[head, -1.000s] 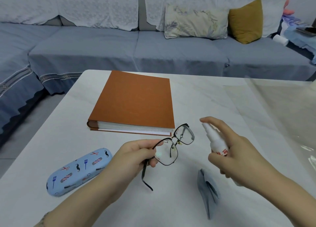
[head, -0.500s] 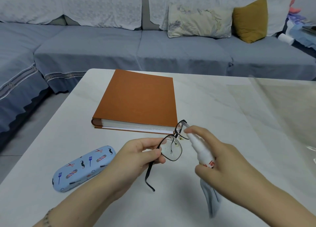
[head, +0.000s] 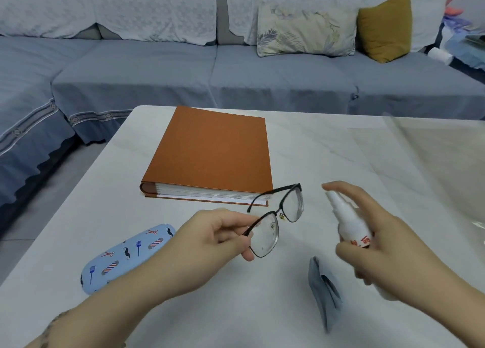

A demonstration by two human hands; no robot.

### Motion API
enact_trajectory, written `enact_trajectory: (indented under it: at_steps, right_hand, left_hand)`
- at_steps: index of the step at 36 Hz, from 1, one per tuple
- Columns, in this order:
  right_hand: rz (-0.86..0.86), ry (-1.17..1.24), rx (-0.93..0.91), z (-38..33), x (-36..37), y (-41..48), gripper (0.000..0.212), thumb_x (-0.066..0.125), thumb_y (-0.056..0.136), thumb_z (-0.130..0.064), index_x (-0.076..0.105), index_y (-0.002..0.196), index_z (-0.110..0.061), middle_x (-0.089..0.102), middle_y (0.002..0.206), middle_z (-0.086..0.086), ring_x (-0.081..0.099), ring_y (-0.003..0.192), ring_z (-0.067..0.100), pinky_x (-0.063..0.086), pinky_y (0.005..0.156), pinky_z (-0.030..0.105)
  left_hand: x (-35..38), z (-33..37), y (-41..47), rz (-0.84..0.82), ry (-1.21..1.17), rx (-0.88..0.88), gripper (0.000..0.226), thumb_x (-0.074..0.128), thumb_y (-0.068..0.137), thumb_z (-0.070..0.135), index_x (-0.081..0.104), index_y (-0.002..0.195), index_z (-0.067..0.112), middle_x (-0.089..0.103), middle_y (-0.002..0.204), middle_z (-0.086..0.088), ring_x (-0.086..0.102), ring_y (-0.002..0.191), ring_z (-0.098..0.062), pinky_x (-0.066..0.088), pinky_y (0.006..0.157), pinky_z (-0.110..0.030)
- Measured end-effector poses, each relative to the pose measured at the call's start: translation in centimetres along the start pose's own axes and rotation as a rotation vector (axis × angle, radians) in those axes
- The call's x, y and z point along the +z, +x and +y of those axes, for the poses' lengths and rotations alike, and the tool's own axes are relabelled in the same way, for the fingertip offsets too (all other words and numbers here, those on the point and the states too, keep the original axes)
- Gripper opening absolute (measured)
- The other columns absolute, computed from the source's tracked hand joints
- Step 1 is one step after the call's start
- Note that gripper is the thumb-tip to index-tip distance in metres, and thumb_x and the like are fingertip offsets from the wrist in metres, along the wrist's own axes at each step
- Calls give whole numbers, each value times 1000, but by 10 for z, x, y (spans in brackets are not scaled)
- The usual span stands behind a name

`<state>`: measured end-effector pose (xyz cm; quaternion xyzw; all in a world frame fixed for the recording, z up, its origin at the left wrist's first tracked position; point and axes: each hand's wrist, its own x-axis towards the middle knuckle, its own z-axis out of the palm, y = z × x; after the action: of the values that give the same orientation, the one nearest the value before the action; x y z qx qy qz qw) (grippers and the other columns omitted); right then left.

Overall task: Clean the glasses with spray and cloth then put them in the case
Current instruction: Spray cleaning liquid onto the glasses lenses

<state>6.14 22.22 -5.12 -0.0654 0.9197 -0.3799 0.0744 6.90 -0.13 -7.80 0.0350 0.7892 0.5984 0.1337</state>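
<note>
- Sofa [head: 157, 80], blue-grey cover, runs along the far side and down the left edge; pale lace throws over the backrest.
- Glasses case [head: 126, 258], light blue with barber-pole, comb, scissors and moustache print, lies closed on the white table [head: 78, 242], near-left, tilted with its far end toward the right. The left forearm crosses just in front of it.
- Brown hardcover book [head: 215, 153] lies flat and shut mid-table, spine to the near-left, page edges facing the camera.
- Left hand [head: 217, 240] is closed in a pinch on the glasses [head: 278, 224], thumb and fingers gripping the rim at the outer end of the nearer lens. Glasses held clear above the table, between the book's near edge and the cloth.
- Frame is black and thin; the far temple arm is unfolded toward the book. The nearer lens shows small specks or droplets; cannot tell which.
- Grey-blue cloth [head: 324, 292] lies crumpled on the table below the glasses, beside the right hand's wrist.
- Right hand [head: 378, 242] is wrapped around a white spray bottle [head: 349, 221] with red lettering, index finger on top of the nozzle. Nozzle faces the glasses, a gap between them.
- Floral cushion [head: 304, 30] and mustard cushion [head: 385, 27] sit on the sofa, far right.
- Clear plastic sheet [head: 433, 164] covers the table's right part.
</note>
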Motion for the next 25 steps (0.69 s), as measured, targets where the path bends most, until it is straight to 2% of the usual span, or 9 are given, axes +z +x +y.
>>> enact_trajectory:
  at_steps: [2, 5, 8, 9, 11, 12, 15, 20, 25]
  right_hand:
    - [13, 21, 39, 3, -6, 0, 73, 55, 69, -4, 39, 97, -69, 61, 68, 9, 55, 40, 18, 54, 54, 50]
    - [13, 36, 78, 5, -14, -1, 73, 55, 68, -3, 42, 93, -70, 60, 71, 9, 54, 39, 17, 52, 53, 58]
    - [-12, 28, 93, 5, -17, -2, 73, 56, 68, -3, 42, 94, -70, 60, 73, 10, 55, 39, 18, 51, 53, 60]
    - [-22, 24, 96, 5, -17, -3, 73, 56, 68, -4, 42, 95, -70, 60, 73, 12, 55, 40, 19, 51, 53, 59]
    - [-43, 15, 91, 5, -15, -5, 73, 56, 68, -5, 42, 97, -70, 60, 69, 12, 55, 41, 19, 52, 54, 57]
    - [-49, 6, 80, 5, -13, -7, 73, 56, 68, -5, 42, 98, -70, 60, 67, 11, 54, 42, 18, 53, 55, 54]
    - [-46, -14, 25, 5, -5, -10, 71, 58, 71, -9, 38, 98, -71, 61, 68, 10, 55, 47, 23, 54, 58, 43]
    - [-13, 10, 33, 4, 7, -11, 64, 63, 76, -26, 33, 102, -77, 64, 64, 13, 60, 52, 37, 56, 52, 48]
    - [-37, -44, 43, 8, 10, -7, 67, 55, 80, -20, 29, 107, -76, 62, 63, 12, 60, 54, 34, 55, 56, 42]
  left_hand:
    - [-3, 0, -2, 4, 231, 173, 38, 56, 83, 9, 68, 90, 44, 59, 75, 17, 64, 74, 1, 45, 79, -16]
    - [-14, 0, -5, -41, 781, 430, 29, 49, 80, 26, 60, 103, 40, 43, 75, 13, 50, 70, -3, 38, 59, -15]
    - [-17, 0, -9, -37, 1166, 681, 31, 58, 74, 11, 64, 102, 25, 48, 70, 10, 40, 61, -11, 35, 45, -19]
    - [-16, -2, -8, -5, 1181, 732, 23, 50, 82, 12, 68, 93, 21, 54, 65, 7, 40, 62, -12, 35, 44, -20]
    - [-14, 3, -9, 85, 1152, 801, 51, 26, 96, 20, 71, 71, 18, 57, 53, 6, 45, 56, -9, 38, 51, -16]
    - [-12, 4, -8, 90, 1216, 882, 54, 25, 96, 14, 73, 71, 15, 57, 51, 5, 48, 50, -12, 41, 61, -19]
    - [-18, -3, -4, 61, 1388, 1117, 42, 34, 90, 1, 74, 81, 8, 58, 54, 2, 50, 44, -19, 43, 75, -29]
    - [-18, -13, -1, 107, 1408, 1171, 31, 44, 87, 2, 73, 79, 7, 57, 55, 1, 50, 47, -19, 49, 71, -30]
    - [-18, -19, 6, 87, 1452, 1204, 16, 58, 76, 1, 72, 80, 6, 56, 56, 0, 50, 48, -19, 47, 76, -31]
